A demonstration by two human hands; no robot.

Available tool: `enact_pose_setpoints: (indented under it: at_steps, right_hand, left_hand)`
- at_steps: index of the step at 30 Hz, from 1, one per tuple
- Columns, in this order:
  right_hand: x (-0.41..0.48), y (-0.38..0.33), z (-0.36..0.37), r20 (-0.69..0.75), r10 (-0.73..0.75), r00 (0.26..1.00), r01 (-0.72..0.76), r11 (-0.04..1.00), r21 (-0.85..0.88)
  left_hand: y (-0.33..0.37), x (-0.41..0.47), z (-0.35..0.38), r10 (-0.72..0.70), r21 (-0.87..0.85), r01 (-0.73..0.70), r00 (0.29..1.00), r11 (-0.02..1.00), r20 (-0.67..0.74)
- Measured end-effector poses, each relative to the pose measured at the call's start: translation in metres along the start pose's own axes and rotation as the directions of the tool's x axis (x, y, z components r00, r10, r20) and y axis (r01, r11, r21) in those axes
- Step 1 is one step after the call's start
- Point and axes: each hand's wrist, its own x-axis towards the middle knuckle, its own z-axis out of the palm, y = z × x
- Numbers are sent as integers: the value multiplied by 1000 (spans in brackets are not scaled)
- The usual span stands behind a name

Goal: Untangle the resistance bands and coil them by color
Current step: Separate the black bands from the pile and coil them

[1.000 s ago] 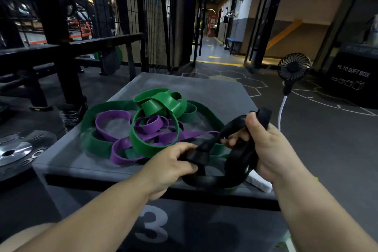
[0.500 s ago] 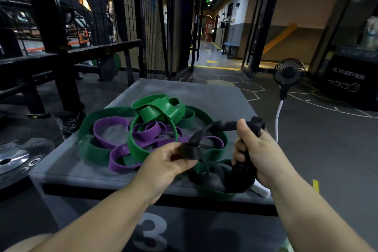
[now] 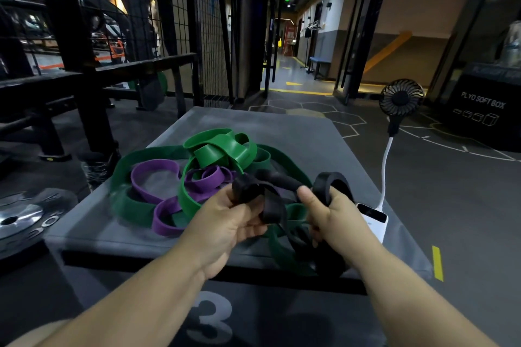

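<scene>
While both hands, left [image 3: 225,222] and right [image 3: 332,217], clench one black band [image 3: 270,205], green-purple tangle [image 3: 197,175] uncountable.

Dim gym, dark floor [image 3: 423,177], mesh partition [image 3: 197,22]

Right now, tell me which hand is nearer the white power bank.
Right. The right hand grips the black band directly beside the white power bank, almost touching it. The left hand holds the same band farther away, over the purple and green tangle.

Grey plyo box [image 3: 287,132] marked 3 under the grip; white power bank [image 3: 373,220] just right of it, black fan [image 3: 401,100] beyond; weight plate [image 3: 25,217] far left.
</scene>
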Motion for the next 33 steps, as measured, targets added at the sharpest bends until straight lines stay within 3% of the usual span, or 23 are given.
enact_pose_setpoints:
  at_steps: [5, 15, 17, 19, 23, 29, 33]
  right_hand:
    - [5, -1, -16, -22, 40, 999, -39, 998, 40]
    - [5, 4, -17, 30, 52, 998, -52, 999, -15]
    - [2, 0, -15, 48, 47, 998, -44, 998, -48]
    - [-1, -5, -12, 59, 48, 997, -46, 998, -35]
    - [-4, -8, -6, 53, 50, 997, -50, 999, -13]
    - [-1, 0, -1, -79, -6, 997, -3, 994, -106]
    - [5, 2, -7, -136, -13, 991, 7, 999, -45]
  left_hand:
    - [14, 4, -19, -189, -172, 193, 981, 966, 44]
    - [26, 3, -36, -317, -169, 339, 938, 926, 142]
    - [23, 4, -37, -328, -85, 344, 931, 935, 158]
    - [18, 4, -37, -323, 113, 311, 940, 944, 110]
    - [4, 0, -22, -315, 547, 192, 939, 815, 140]
    - [-14, -4, -15, -439, 719, 106, 849, 687, 295]
    - [-26, 2, -15, -326, 857, 15, 928, 514, 179]
